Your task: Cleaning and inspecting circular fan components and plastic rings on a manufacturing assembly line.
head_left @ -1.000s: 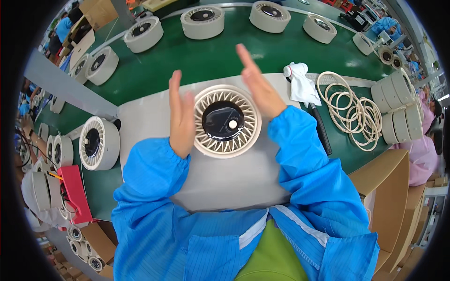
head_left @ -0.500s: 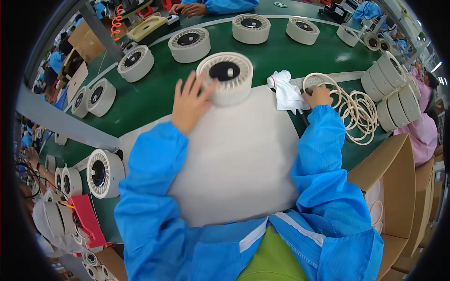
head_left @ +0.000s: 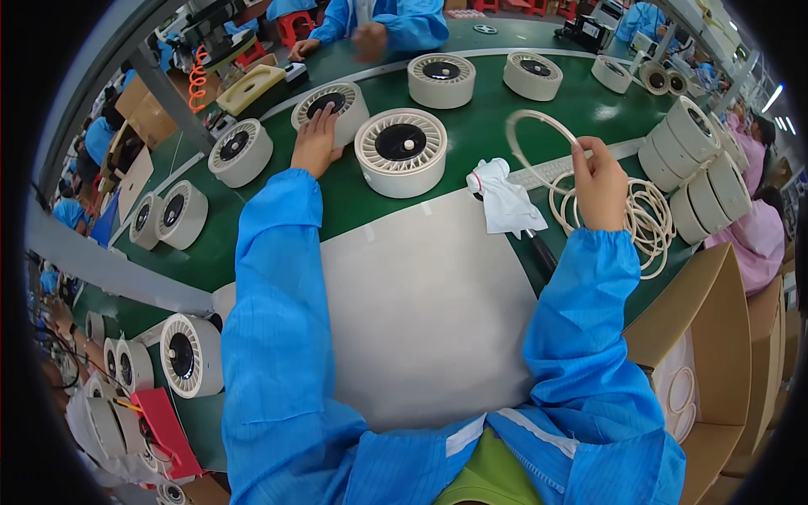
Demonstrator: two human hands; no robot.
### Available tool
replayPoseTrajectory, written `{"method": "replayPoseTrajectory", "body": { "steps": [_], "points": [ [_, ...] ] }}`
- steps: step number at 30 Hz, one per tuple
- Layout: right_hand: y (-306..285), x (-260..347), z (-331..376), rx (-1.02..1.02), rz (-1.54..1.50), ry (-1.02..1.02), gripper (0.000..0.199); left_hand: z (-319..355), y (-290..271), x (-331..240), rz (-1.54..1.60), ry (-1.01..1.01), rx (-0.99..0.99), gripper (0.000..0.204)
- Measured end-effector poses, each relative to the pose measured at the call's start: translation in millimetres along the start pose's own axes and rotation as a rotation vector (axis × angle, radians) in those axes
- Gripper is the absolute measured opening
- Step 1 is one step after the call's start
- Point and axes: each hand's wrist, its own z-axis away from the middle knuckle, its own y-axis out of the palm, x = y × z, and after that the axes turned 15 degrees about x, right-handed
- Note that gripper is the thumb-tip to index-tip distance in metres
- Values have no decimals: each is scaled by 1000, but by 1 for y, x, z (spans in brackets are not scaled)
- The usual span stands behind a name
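My left hand (head_left: 315,145) reaches to a cream round fan-like unit (head_left: 353,109) with a slotted rim and black centre. Its fingers lie stretched over the unit's top, with the thumb out beside its wall. Just right of that hand stands another such unit (head_left: 401,172), apart from it, at the far edge of the white work sheet (head_left: 429,303). My right hand (head_left: 603,181) pinches a thin cream ring (head_left: 543,117), raised above a heap of similar rings (head_left: 650,220). Left of the heap lies a white cloth-wrapped tool (head_left: 507,198) with a dark handle.
More round units (head_left: 441,82) line the green belt (head_left: 480,135). Stacked units (head_left: 711,181) stand at the right, above an open cardboard box (head_left: 715,337) containing rings. A grey post (head_left: 126,269) and a red bin (head_left: 167,433) are at the left. A co-worker's arms (head_left: 412,29) show opposite.
My left hand has left the nearer unit and moved to the one farther left. That nearer unit now sits on the belt. My right hand has lifted a ring from the heap.
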Motion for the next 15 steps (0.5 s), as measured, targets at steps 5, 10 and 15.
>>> {"method": "replayPoseTrajectory", "body": {
  "steps": [5,10,15],
  "points": [
    [-2,19,4,308,-627,-24,20,71,-84,-27,229,9,-71,71],
    [14,37,13,507,-843,-128,20,195,-148,-67,220,451,-73,68],
    [48,65,32,588,-796,-211,22,254,-149,-103,279,473,-31,62]
  ]
}}
